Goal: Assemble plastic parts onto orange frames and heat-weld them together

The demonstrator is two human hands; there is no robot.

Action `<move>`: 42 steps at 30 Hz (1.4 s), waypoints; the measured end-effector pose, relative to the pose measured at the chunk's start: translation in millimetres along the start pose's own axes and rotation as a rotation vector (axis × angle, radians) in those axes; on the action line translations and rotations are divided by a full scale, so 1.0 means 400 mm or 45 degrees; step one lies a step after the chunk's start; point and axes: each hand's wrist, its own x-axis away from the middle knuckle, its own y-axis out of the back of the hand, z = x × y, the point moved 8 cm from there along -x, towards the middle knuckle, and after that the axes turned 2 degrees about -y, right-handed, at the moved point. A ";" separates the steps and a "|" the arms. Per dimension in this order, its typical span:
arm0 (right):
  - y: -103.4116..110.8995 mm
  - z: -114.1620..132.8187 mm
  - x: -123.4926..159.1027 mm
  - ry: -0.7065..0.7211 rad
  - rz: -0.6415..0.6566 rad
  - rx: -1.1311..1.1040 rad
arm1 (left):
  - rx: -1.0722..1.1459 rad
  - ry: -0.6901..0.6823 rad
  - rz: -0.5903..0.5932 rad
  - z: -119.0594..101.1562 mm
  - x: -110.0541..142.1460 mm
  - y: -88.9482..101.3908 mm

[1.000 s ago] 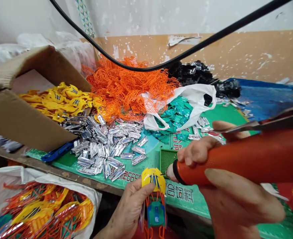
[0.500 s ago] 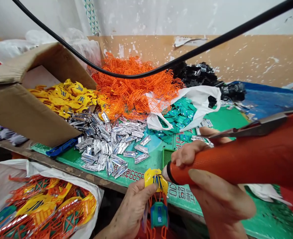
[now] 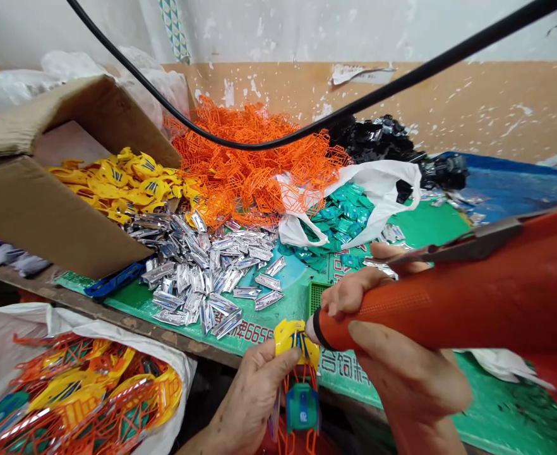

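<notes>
My left hand [image 3: 254, 385] pinches a plastic toy assembly by its yellow top piece [image 3: 288, 336], the thumb lying across the yellow. Below it hang an orange lattice frame [image 3: 311, 439] and a green-blue block [image 3: 302, 407]. Wrapped in my right hand [image 3: 401, 363] is an orange-red electric screwdriver [image 3: 477, 291] with a metal lever along its top. Its nose meets the right side of the yellow piece; the bit itself is hidden. Beyond my hands, silver pieces [image 3: 221, 275] lie loose on the green table cover [image 3: 259, 319]. A small green basket [image 3: 316, 297] sits just behind the screwdriver's nose.
Yellow pieces [image 3: 136, 180] spill from a tipped cardboard box [image 3: 46, 215]. Behind are piles of orange frames [image 3: 254, 164] and black parts [image 3: 373, 142]. A white bag [image 3: 383, 174] holds green pieces [image 3: 345, 215]. Assembled toys fill a sack [image 3: 184, 373] at lower left. A black cable [image 3: 278, 140] hangs across.
The screwdriver and my right hand have shifted slightly left, with the nose farther over the yellow piece. My left hand keeps the same grip. The cable's left part has swung right.
</notes>
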 end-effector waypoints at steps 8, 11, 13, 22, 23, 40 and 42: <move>0.008 0.003 0.004 0.014 -0.003 0.032 | -0.026 0.007 0.001 0.009 0.001 0.006; 0.010 0.004 0.009 0.030 0.004 0.053 | -0.049 -0.020 0.007 0.009 0.003 0.009; 0.008 0.008 0.013 0.045 0.021 0.075 | -0.084 -0.049 -0.020 0.003 0.005 0.011; 0.001 -0.002 0.015 0.049 0.006 0.007 | -0.260 -0.165 -0.050 -0.018 0.010 0.025; -0.002 -0.004 0.016 0.055 0.011 -0.030 | -0.267 -0.158 -0.055 -0.014 0.009 0.031; 0.095 0.007 -0.026 0.048 -0.200 -0.015 | 0.183 0.225 0.011 0.017 0.004 0.040; 0.118 -0.017 -0.028 0.010 -0.232 0.034 | 0.194 0.250 0.005 0.014 0.005 0.037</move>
